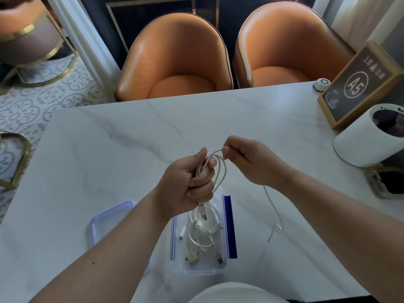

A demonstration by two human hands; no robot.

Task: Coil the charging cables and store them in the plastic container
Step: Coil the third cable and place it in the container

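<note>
The person stood at the near edge of the marble table (131, 132), winding a white charging cable (219, 169) above the plastic container (225, 235). The left hand (188, 182) was closed in a fist around the gathered loops, thumb up, with one plug end hanging just below it over the box. The right hand (247, 159) pinched the cable at the top of the coil between thumb and forefinger, the other fingers curled in.

The loops stood roughly upright, their long axis running from the right hand's pinch down into the left fist, tilted slightly toward the person. The loose tail (274, 212) dropped from under the right wrist and trailed down to the table right of the container, its free end pointing back at the near edge.

To my eye, the step would go best if each new loop matched the size of those already held, the right hand feeding slack evenly so the tail did not twist or snag.

In the open container, near the table's front edge, lay other cables (202, 234) already coiled, and the lid (107, 217) rested just left of it, partly under the left forearm
</note>
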